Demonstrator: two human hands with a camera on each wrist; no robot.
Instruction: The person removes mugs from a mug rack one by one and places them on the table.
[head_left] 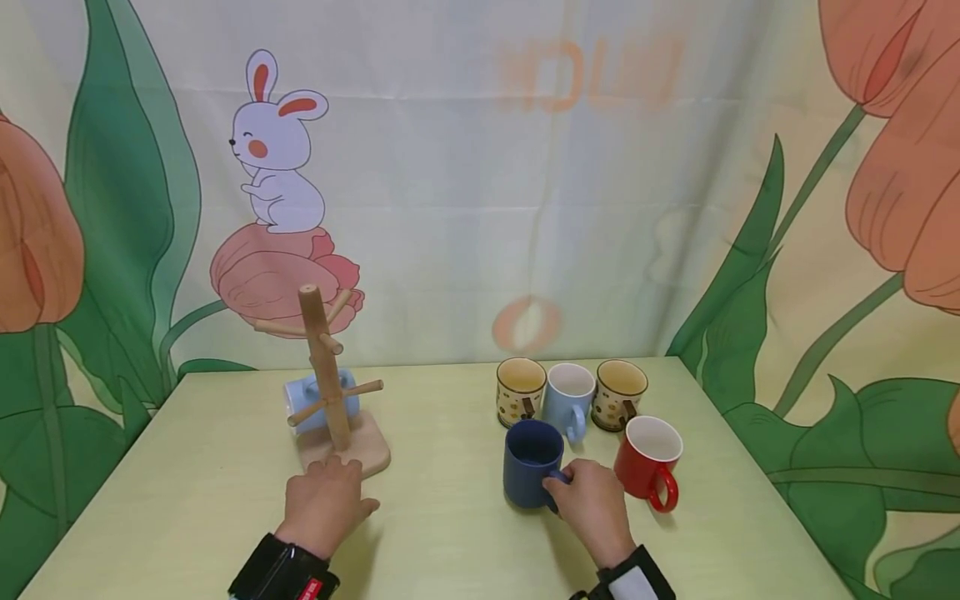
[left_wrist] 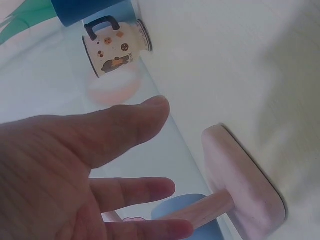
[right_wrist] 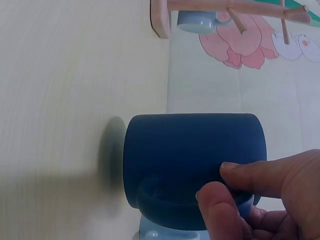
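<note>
My right hand (head_left: 597, 506) pinches the handle of a dark blue mug (head_left: 528, 467) between thumb and fingers. That mug is upright, its base at or just above the table, and the right wrist view shows its side (right_wrist: 185, 145) close up. My left hand (head_left: 327, 505) is just in front of the base (head_left: 367, 446) of a wooden mug rack (head_left: 324, 367). In the left wrist view its thumb and fingers (left_wrist: 132, 195) are extended, holding nothing. Behind the rack's post a light blue mug (head_left: 303, 392) hangs sideways, partly hidden by post and pegs.
Behind the dark blue mug stand two cream patterned mugs (head_left: 521, 387) (head_left: 621, 389) with a light blue mug (head_left: 568, 396) between them. A red mug (head_left: 645, 454) is right of my right hand. A printed curtain (head_left: 450, 208) hangs behind the pale table (head_left: 442, 500).
</note>
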